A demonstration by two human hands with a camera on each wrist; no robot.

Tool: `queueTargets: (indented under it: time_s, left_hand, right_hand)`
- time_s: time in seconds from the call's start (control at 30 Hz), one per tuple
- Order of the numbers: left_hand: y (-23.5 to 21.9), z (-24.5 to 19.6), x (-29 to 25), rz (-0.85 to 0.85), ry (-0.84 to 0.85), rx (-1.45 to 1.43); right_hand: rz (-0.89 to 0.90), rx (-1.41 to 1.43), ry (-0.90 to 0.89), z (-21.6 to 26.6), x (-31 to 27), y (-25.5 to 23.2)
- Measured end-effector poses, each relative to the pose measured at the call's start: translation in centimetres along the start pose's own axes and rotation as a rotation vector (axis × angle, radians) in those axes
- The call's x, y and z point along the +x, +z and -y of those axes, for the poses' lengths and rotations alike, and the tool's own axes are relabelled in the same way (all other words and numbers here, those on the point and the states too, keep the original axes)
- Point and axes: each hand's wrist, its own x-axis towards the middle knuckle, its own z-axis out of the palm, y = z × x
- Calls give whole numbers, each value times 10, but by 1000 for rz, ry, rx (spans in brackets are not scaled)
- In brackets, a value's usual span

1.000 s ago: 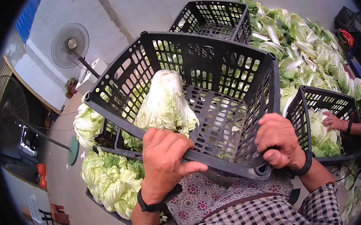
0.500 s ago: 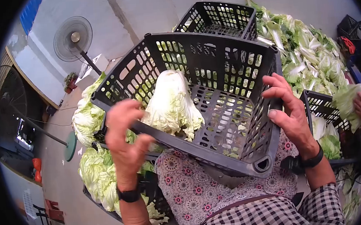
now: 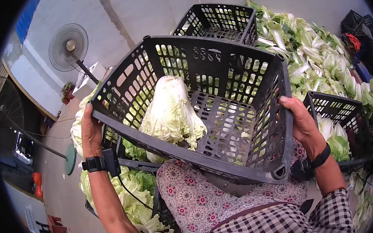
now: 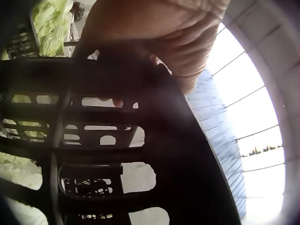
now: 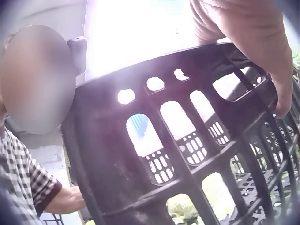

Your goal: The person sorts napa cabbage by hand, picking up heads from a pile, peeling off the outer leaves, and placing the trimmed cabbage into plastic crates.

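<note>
A large black plastic crate (image 3: 210, 58) stands tilted over the person's lap, with one Chinese cabbage (image 3: 168, 109) inside at its left half. The left hand (image 3: 91, 134) grips the crate's left end, thumb up at the rim corner. At the opposite end, the right hand (image 3: 301, 119) holds the rim with its thumb over the top; its other fingers are mostly hidden behind the wall. In the left wrist view, the palm (image 4: 154, 28) lies against the crate's dark slotted end. The right wrist view shows the hand (image 5: 253, 35) over the crate's rim.
Another black crate (image 3: 250, 36) stands behind, beside a big heap of cabbages (image 3: 321, 59). At the right is a crate (image 3: 339, 106) with cabbage inside; more cabbages (image 3: 131, 194) lie at lower left. A standing fan (image 3: 70, 46) is at back left.
Both hands have let go of the crate's front rim and right corner, moved apart, and taken hold of its two ends. The crate and the cabbage in it stay nearly in place.
</note>
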Motion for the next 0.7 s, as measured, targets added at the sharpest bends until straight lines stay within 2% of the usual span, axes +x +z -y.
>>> queueTargets:
  time_s: [0.1, 0.2, 0.27, 0.33, 0.37, 0.43, 0.47, 0.53, 0.7]
  left_hand:
    - [-9, 5, -19, -36, -29, -5]
    - [-14, 6, -45, -106, -17, -18]
    - [-20, 11, -55, -176, -53, -78]
    - [-13, 12, -71, -186, -17, -83]
    - [-1, 11, -75, -175, 70, -117]
    - [5, 15, -80, -163, 77, -167]
    - [12, 12, -83, -154, 80, -167]
    - [20, 9, -85, -167, 70, -185]
    - [57, -4, -82, -165, 162, -140]
  right_hand:
    - [1, 14, -60, 11, 13, 8]
    - [120, -119, -183, 23, 36, 15]
    - [154, -170, -167, 30, 63, 20]
    - [262, -257, -148, 37, 100, 13]
    - [280, -268, -106, 43, 114, 9]
    - [317, -306, -58, 52, 140, -3]
    - [285, -348, -66, 57, 144, -13]
    - [276, -219, -30, 65, 120, -7]
    - [100, -437, -70, 46, 114, -28]
